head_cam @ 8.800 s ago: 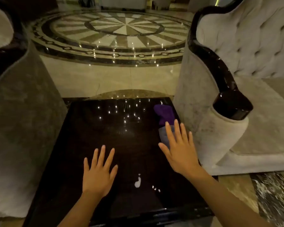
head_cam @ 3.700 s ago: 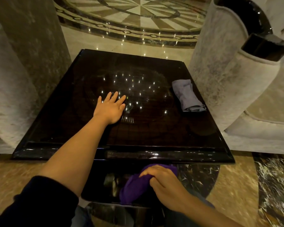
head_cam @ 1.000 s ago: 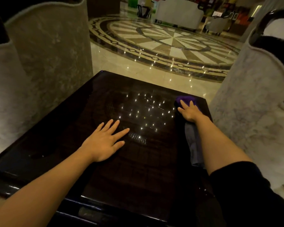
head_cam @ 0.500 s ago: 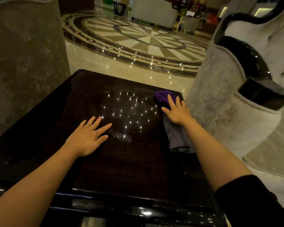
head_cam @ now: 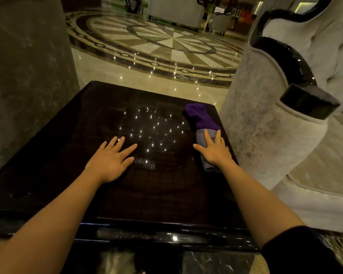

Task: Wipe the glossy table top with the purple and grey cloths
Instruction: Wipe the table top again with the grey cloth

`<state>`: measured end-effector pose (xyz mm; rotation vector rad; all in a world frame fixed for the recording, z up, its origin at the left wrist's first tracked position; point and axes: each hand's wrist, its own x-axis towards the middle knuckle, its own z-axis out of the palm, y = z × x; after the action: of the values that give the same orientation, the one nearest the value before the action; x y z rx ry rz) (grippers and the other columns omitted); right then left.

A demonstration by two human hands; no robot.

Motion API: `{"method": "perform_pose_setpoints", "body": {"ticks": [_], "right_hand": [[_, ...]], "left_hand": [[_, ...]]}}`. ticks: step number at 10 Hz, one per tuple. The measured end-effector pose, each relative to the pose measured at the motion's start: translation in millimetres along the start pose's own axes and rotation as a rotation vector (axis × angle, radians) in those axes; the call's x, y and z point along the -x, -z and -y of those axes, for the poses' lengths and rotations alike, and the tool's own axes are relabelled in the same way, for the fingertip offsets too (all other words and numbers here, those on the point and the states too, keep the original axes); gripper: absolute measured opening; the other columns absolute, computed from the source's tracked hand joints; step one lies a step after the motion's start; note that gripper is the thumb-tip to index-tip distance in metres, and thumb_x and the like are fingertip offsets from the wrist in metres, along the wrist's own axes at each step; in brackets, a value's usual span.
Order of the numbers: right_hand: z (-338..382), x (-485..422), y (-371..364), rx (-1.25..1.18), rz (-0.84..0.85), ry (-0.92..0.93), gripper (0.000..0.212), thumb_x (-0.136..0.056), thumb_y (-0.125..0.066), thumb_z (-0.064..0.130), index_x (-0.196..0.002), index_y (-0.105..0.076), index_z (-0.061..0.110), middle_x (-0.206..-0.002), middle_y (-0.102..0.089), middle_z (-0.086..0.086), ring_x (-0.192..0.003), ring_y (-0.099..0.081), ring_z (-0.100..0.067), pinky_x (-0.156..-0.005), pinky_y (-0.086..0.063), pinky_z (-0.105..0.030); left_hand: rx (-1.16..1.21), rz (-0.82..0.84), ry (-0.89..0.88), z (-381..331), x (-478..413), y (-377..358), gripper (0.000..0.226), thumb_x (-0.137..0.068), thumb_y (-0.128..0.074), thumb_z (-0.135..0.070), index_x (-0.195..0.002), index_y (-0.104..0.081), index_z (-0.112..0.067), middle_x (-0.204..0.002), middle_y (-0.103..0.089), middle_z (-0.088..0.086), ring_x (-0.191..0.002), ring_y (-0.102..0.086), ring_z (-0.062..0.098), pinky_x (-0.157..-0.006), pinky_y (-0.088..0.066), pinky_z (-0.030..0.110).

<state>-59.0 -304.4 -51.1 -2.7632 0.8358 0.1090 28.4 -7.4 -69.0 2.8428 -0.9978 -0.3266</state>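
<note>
The glossy dark table top (head_cam: 71,147) fills the middle of the view and mirrors small ceiling lights. A purple cloth (head_cam: 201,117) lies bunched near the far right corner. Just in front of it and touching it lies a folded grey cloth (head_cam: 201,137) along the right edge. My right hand (head_cam: 214,151) rests flat on the grey cloth with fingers spread, covering its middle. My left hand (head_cam: 112,160) lies flat on the bare table centre, fingers apart, holding nothing.
A pale tufted armchair (head_cam: 275,135) with black glossy arm trim stands tight against the table's right side. A grey upholstered chair back (head_cam: 28,76) rises on the left. Beyond the table is polished marble floor (head_cam: 156,44) with a round inlay.
My right hand has drawn back from the purple cloth onto the grey cloth. The purple cloth stays at the far right corner. My left hand has stayed flat on the table.
</note>
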Motion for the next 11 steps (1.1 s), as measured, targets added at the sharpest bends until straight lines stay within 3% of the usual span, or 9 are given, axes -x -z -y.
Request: {"method": "perform_pose_setpoints", "body": {"ticks": [3, 7, 11], "right_hand": [[2, -4, -4, 0.042, -0.022, 0.017, 0.054, -0.097, -0.026, 0.036, -0.144, -0.003, 0.023, -0.154, 0.003, -0.021, -0.14, -0.005, -0.039, -0.114, -0.013, -0.048], [5, 7, -4, 0.049, 0.048, 0.157, 0.051, -0.097, -0.028, 0.03, -0.143, -0.007, 0.023, -0.155, 0.004, -0.014, -0.142, 0.003, -0.034, -0.115, -0.014, -0.049], [16, 30, -10, -0.003, 0.041, 0.306, 0.05, -0.097, -0.034, 0.027, -0.142, -0.014, 0.028, -0.156, 0.0, -0.009, -0.142, -0.004, -0.028, -0.114, -0.013, -0.038]], "left_hand": [[-0.011, -0.006, -0.007, -1, -2, -3, 0.052, -0.095, -0.016, -0.047, -0.143, 0.0, -0.036, -0.157, 0.006, 0.007, -0.143, 0.01, 0.023, -0.116, 0.003, 0.039], [-0.033, -0.014, -0.015, 0, -4, -3, 0.052, -0.095, -0.016, -0.047, -0.144, 0.0, -0.035, -0.157, 0.005, 0.009, -0.144, 0.009, 0.025, -0.117, 0.002, 0.041], [-0.049, -0.025, -0.023, 0, -4, -4, 0.052, -0.096, -0.016, -0.046, -0.144, -0.001, -0.034, -0.157, 0.003, 0.01, -0.144, 0.007, 0.027, -0.116, 0.0, 0.042]]}}
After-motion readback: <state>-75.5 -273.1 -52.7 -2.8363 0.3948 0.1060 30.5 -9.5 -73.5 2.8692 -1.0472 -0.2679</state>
